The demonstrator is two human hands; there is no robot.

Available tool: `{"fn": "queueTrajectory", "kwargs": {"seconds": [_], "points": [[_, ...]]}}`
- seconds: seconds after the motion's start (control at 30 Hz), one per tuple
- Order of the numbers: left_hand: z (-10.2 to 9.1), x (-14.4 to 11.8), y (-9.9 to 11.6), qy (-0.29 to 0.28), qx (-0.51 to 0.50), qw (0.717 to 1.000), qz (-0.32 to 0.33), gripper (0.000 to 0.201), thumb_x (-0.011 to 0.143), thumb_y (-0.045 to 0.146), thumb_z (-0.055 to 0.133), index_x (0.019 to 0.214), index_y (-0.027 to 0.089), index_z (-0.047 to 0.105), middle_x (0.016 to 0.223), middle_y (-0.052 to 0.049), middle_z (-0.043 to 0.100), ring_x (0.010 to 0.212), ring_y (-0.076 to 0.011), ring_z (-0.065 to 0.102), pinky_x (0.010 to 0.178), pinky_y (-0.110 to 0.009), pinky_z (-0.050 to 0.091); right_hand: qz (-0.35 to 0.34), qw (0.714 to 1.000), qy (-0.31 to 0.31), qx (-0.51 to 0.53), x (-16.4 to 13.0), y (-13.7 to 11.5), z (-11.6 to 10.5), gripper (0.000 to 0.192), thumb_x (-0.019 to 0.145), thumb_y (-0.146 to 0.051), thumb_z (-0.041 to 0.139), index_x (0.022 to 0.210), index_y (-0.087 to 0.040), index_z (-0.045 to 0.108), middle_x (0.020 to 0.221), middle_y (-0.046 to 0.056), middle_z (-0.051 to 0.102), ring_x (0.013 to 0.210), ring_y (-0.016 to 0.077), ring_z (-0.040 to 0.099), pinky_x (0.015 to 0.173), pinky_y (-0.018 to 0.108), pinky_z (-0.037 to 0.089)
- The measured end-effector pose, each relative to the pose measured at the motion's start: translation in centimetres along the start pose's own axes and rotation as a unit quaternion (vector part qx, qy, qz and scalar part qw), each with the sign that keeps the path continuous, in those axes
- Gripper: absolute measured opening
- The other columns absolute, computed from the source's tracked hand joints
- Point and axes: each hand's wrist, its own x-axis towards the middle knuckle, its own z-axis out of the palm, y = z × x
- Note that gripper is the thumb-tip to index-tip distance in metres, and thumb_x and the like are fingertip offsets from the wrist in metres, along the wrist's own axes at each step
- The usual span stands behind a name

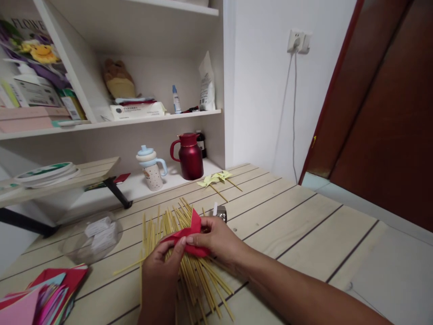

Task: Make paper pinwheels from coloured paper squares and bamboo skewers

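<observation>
Lower centre: left hand (161, 266) and right hand (216, 240) both pinch a folded red paper (189, 235), its long axis running left to right between them, above scattered wooden sticks (199, 280). Beyond, upper centre, a yellow pinwheel (214, 178) and red jug (188, 155).

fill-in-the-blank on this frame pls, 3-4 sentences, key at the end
1. Both hands, left hand and right hand, hold a folded paper piece coloured ____.
2. Under the hands lies a loose pile of thin yellow ____ on the pale wooden table.
3. The dark red jug stands to the ____ of the white spotted cup with a blue lid.
4. The finished pinwheels near the jug are ____.

Missing words: red; sticks; right; yellow
</observation>
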Motion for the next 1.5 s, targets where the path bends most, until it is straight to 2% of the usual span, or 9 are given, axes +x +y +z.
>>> {"fn": "queueTrajectory", "kwargs": {"seconds": [0.23,0.53,0.83,0.97,1.07,1.17,1.27,1.37,1.5], "points": [[0.7,0.0,0.0,0.021,-0.053,0.998,-0.036,0.031,0.058,0.045,0.082,0.07,0.018,0.073,0.064,-0.002,0.073,0.066,-0.0182,0.064,0.064,-0.027,0.047,0.001,1.0,0.012,-0.005,0.1,0.1,-0.1,0.018,0.058,-0.019,0.082,0.066,-0.013,0.067,0.063,-0.001,0.064,0.056,0.0097,0.054,0.06,0.026,0.042],[1.1,-0.4,0.9,-0.067,-0.177,0.978,-0.085,0.031,0.062,0.042,0.08,0.077,0.016,0.072,0.065,-0.002,0.073,0.061,-0.0195,0.068,0.066,-0.031,0.053,0.006,1.0,0.018,0.008,-0.1,-0.1,0.0,0.019,0.057,-0.02,0.08,0.069,-0.011,0.069,0.064,-0.001,0.064,0.056,0.0097,0.053,0.059,0.026,0.041],[1.1,-0.9,1.8,-0.11,-0.206,0.967,-0.107,0.038,0.069,0.046,0.074,0.095,0.018,0.07,0.071,-0.003,0.076,0.064,-0.0217,0.07,0.058,-0.03,0.053,0.006,0.999,0.029,0.018,0.2,0.1,-0.3,0.021,0.055,-0.02,0.082,0.07,-0.012,0.069,0.068,0.001,0.067,0.058,0.0107,0.055,0.06,0.026,0.044],[1.1,-0.9,1.9,-0.09,-0.177,0.976,-0.085,0.043,0.071,0.05,0.07,0.101,0.018,0.069,0.078,-0.005,0.077,0.076,-0.025,0.073,0.069,-0.035,0.055,0.0,0.999,0.034,0.017,0.2,0.0,-0.5,0.023,0.055,-0.024,0.082,0.071,-0.014,0.07,0.067,0.0,0.067,0.058,0.0118,0.056,0.061,0.028,0.045],[1.3,-0.6,1.2,-0.063,-0.163,0.982,-0.066,0.038,0.067,0.044,0.075,0.095,0.019,0.071,0.086,-0.005,0.077,0.085,-0.025,0.072,0.079,-0.036,0.055,-0.009,0.999,0.041,0.015,0.2,0.1,-0.6,0.024,0.055,-0.026,0.083,0.07,-0.014,0.069,0.068,0.0,0.067,0.059,0.0121,0.057,0.061,0.027,0.045],[1.6,-0.1,0.3,-0.052,-0.154,0.986,-0.037,0.038,0.059,0.039,0.08,0.091,0.02,0.072,0.104,-0.008,0.075,0.098,-0.026,0.07,0.084,-0.034,0.054,-0.015,0.999,0.042,0.012,0.3,0.1,-0.6,0.022,0.055,-0.025,0.082,0.069,-0.014,0.069,0.068,0.0,0.067,0.058,0.0116,0.056,0.061,0.026,0.044],[1.8,0.4,-0.5,-0.042,-0.152,0.987,0.013,0.036,0.055,0.039,0.081,0.084,0.019,0.073,0.127,-0.011,0.064,0.107,-0.026,0.066,0.088,-0.032,0.053,-0.019,0.999,0.036,0.008,0.3,0.1,-0.7,0.021,0.057,-0.025,0.081,0.07,-0.013,0.069,0.067,0.0,0.068,0.058,0.0117,0.057,0.06,0.026,0.044],[1.8,0.9,-1.0,-0.027,-0.147,0.987,0.058,0.035,0.055,0.042,0.081,0.079,0.018,0.072,0.141,-0.011,0.052,0.105,-0.0246,0.066,0.086,-0.03,0.054,-0.034,0.999,0.029,-0.003,0.3,0.1,-0.8,0.021,0.058,-0.025,0.081,0.072,-0.013,0.071,0.067,0.001,0.068,0.059,0.012,0.057,0.059,0.026,0.043],[1.6,1.2,-1.4,-0.012,-0.14,0.986,0.095,0.035,0.055,0.047,0.082,0.072,0.018,0.071,0.141,-0.012,0.051,0.101,-0.0249,0.067,0.087,-0.033,0.054,-0.055,0.998,0.013,-0.015,0.4,0.2,-1.0,0.02,0.06,-0.024,0.08,0.075,-0.013,0.072,0.07,0.001,0.069,0.06,0.0122,0.057,0.061,0.026,0.043]]}}
